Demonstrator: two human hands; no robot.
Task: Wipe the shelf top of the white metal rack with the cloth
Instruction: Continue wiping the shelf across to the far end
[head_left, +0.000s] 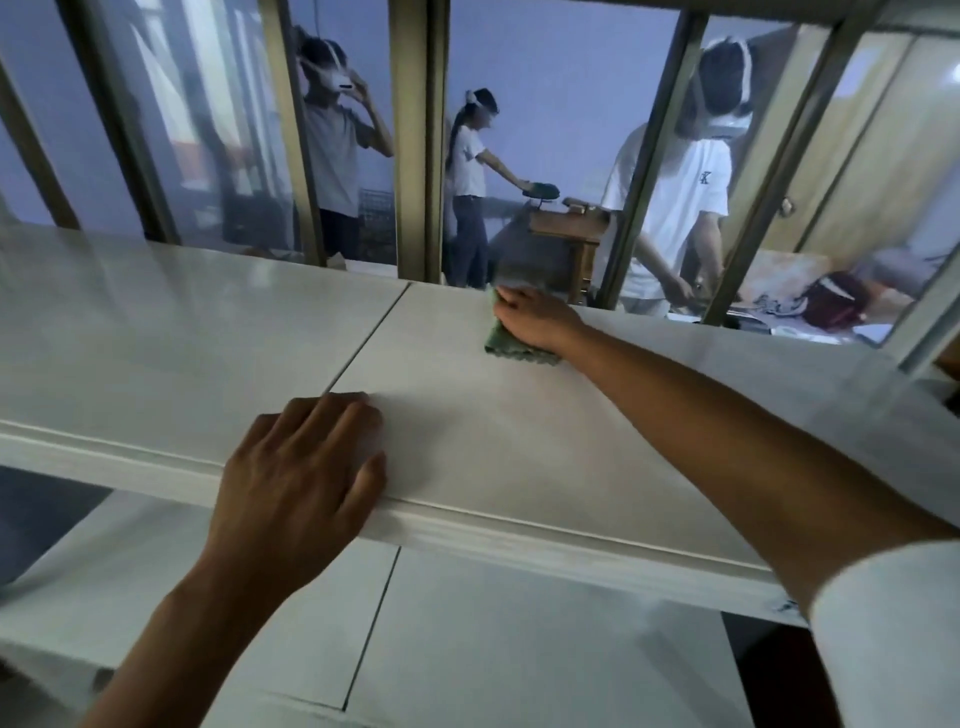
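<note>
The white metal rack's shelf top (493, 441) spans the view, with a seam running through it left of centre. A green cloth (511, 349) lies on the shelf near its far edge. My right hand (537, 317) presses down on the cloth, fingers curled over it, arm stretched across the shelf. My left hand (306, 467) rests flat on the shelf's front edge, fingers spread, holding nothing.
A lower white shelf (467, 639) sits below the front lip. Behind the rack is a window with metal bars (418, 140). Beyond the glass, three people wearing headsets stand near a wooden table (566, 223).
</note>
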